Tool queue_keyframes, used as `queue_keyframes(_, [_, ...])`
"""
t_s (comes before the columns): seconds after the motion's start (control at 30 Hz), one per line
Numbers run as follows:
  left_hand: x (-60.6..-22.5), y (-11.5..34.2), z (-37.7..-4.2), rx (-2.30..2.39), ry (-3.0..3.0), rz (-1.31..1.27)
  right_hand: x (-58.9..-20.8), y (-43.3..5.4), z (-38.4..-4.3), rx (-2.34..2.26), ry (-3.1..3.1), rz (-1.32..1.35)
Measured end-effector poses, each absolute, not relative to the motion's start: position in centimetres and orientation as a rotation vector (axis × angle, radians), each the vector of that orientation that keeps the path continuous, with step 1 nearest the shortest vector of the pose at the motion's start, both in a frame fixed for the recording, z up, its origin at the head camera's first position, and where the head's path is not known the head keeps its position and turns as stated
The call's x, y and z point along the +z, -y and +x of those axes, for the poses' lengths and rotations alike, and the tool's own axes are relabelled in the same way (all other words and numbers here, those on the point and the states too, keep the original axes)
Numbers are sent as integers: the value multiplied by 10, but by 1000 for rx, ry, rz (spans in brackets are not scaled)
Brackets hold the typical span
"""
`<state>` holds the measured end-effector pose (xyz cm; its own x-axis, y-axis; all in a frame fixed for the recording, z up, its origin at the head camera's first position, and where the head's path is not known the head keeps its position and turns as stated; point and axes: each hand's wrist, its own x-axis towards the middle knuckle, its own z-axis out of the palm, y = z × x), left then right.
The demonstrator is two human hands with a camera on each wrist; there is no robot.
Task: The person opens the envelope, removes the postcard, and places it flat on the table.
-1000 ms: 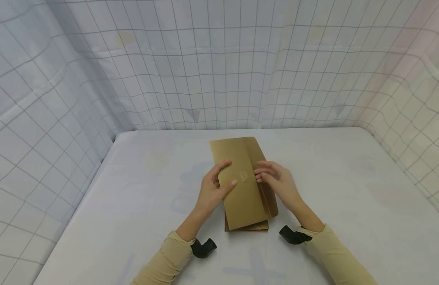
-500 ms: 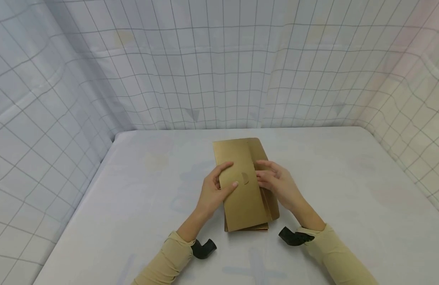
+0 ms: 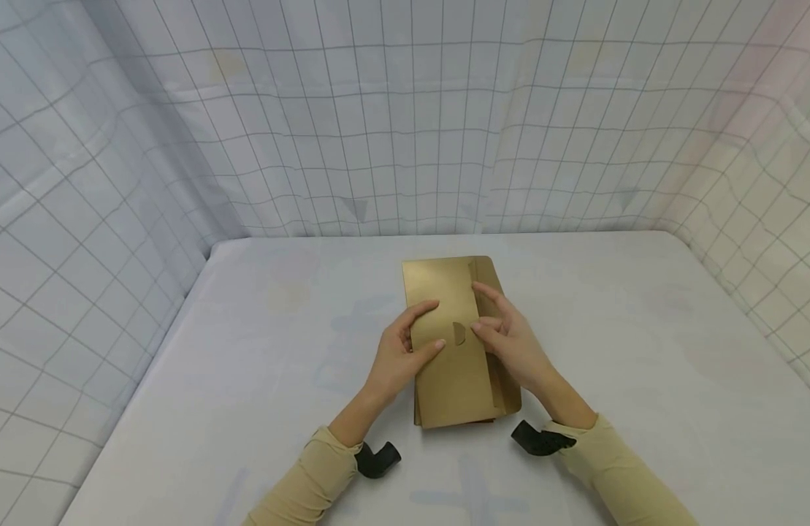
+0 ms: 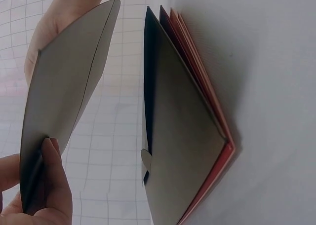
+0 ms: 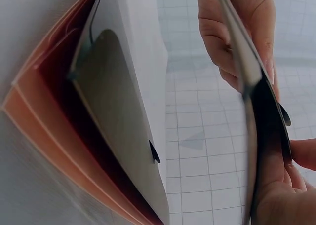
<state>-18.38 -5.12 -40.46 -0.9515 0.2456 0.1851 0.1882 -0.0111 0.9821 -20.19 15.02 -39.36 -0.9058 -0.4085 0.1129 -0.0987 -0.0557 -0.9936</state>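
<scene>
A gold envelope point(image 3: 451, 380) is held raised, its front panel toward me and a rounded flap along its right side. A half-round tab point(image 3: 459, 334) shows near the panel's middle. My left hand point(image 3: 398, 358) grips the left edge, thumb on the front and fingers behind. At the other side my right hand point(image 3: 513, 343) pinches the panel's free edge; in the right wrist view its thumb is outside and its fingers reach into the opening. Beneath lies a stack of envelopes point(image 4: 187, 121), gold on top with red and orange edges below, mostly hidden in the head view.
The stack rests on a white-covered table point(image 3: 280, 380). Grid-patterned white curtains point(image 3: 431, 131) enclose the back and both sides. Black curved pieces point(image 3: 377, 460) sit at both wrists, by the cuffs of the beige sleeves point(image 3: 306, 475).
The held envelope has shifted slightly right and turned more upright, covering more of the stack. My right thumb has come to the panel's edge, and its index finger has extended upward along it.
</scene>
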Motion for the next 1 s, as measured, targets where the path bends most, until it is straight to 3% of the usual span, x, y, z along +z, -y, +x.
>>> queue_keyframes(1.0, [-405, 55, -187, 2064, -2194, 477, -398, -153, -205, -1982, -2172, -498])
